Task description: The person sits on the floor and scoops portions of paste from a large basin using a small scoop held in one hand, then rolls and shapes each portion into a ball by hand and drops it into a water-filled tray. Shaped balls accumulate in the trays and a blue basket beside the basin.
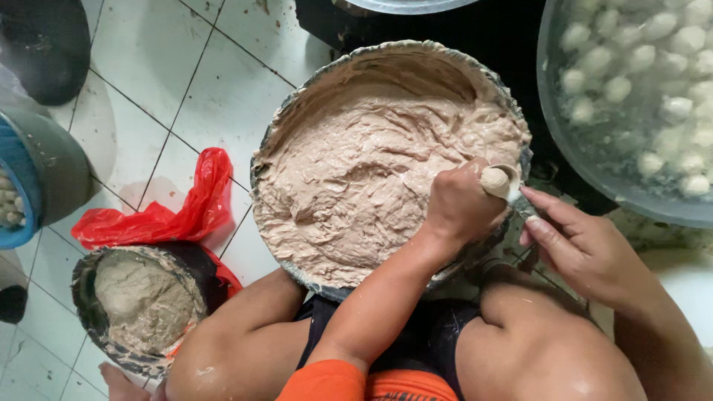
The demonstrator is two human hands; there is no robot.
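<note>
Big basin (297,104), centre: pinkish paste (356,171). Left hand (460,204) fisted, squeezing out a ball (494,180); right hand (579,245) grips spoon (511,186). Far-right tub (587,178): balls in water (646,82). Near-left bucket (93,319): greyer paste (145,301).

Hidden and cut-off areas, head view

The spoon (507,183) handle is hidden inside the right hand (587,249). The basin of white balls (631,96) is cropped by the top and right edges. The blue container (30,174) is cropped at left. The left hand (462,204) covers part of the paste bowl (386,59) rim.
</note>
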